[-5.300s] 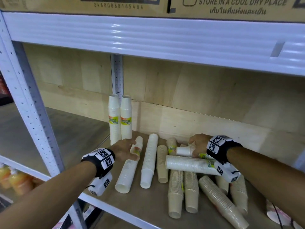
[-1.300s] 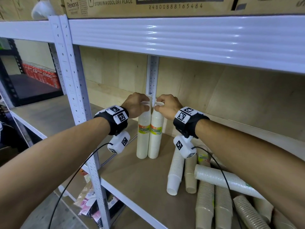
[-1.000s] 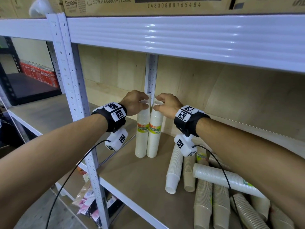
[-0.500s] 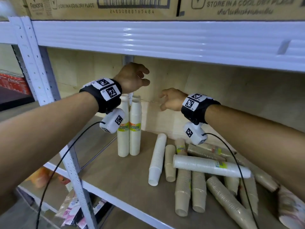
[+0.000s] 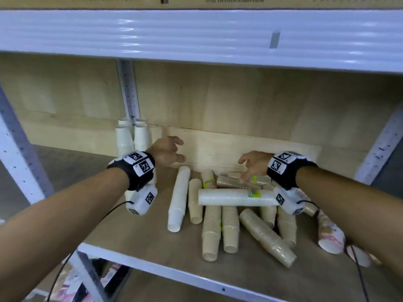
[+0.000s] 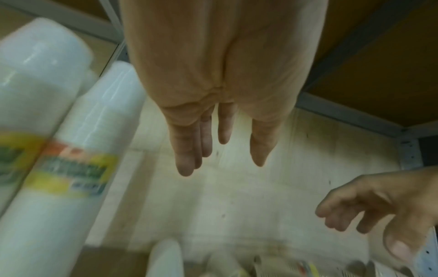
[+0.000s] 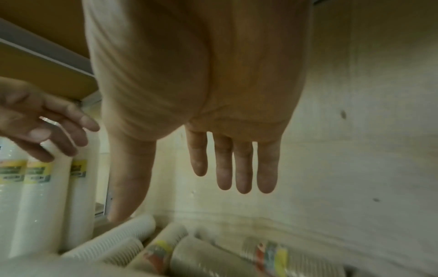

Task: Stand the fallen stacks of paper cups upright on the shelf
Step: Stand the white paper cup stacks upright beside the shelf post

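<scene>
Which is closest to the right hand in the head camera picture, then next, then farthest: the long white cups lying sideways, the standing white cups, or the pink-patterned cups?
From the right hand:
1. Sideways white stack, just below.
2. Pink-patterned stack, right front.
3. Standing white stacks, far left.

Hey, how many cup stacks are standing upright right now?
4, by the rear post: front-left stack, front-right stack, rear-left stack, rear-right stack. More may be hidden.

Head view down over shelf (image 5: 250,267) — wrist views close, facing its back
</scene>
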### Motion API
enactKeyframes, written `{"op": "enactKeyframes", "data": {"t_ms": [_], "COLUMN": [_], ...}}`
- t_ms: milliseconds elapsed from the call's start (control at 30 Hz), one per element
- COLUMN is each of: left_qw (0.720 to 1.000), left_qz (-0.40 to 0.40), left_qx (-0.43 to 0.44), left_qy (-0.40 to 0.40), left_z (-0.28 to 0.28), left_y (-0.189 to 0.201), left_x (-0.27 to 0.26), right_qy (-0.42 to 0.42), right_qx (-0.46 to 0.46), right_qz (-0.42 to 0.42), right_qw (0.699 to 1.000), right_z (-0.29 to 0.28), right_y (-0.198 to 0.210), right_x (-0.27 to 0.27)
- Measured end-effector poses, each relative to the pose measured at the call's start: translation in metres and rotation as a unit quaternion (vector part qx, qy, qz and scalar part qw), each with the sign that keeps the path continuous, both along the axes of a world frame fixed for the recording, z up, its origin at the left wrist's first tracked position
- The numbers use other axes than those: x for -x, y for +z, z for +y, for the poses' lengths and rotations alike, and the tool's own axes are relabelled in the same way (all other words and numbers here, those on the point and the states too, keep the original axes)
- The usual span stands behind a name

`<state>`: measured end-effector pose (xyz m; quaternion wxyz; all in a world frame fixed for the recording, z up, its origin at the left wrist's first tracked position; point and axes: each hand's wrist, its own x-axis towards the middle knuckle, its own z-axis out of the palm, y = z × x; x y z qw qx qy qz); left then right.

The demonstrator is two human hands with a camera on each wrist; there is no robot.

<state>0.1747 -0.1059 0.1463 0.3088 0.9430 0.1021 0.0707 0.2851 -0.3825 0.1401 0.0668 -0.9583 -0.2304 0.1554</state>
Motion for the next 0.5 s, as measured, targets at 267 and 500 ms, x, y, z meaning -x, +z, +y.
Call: {"op": "enactKeyframes", "data": {"t_ms": [267,500], "left_qw": [0.988,0.985], "left_qz": [0.147,0.167], "left_qx": [-0.042,0.026], "left_qy": [-0.005,0.014], "left_z": [-0.001,-0.003], "left_y": [-0.088,-0.128], "left_x": [0.019,0.039], "right_qy": [0.000,-0.012], "right_qx": [0.001,0.001], "right_qz": [0.040,0.025], "right_qw": [0.999,1.000], "right_z": [-0.026,-0.045], "right_y": [-0.042,-0.066], "right_x": [0.012,0.015]}}
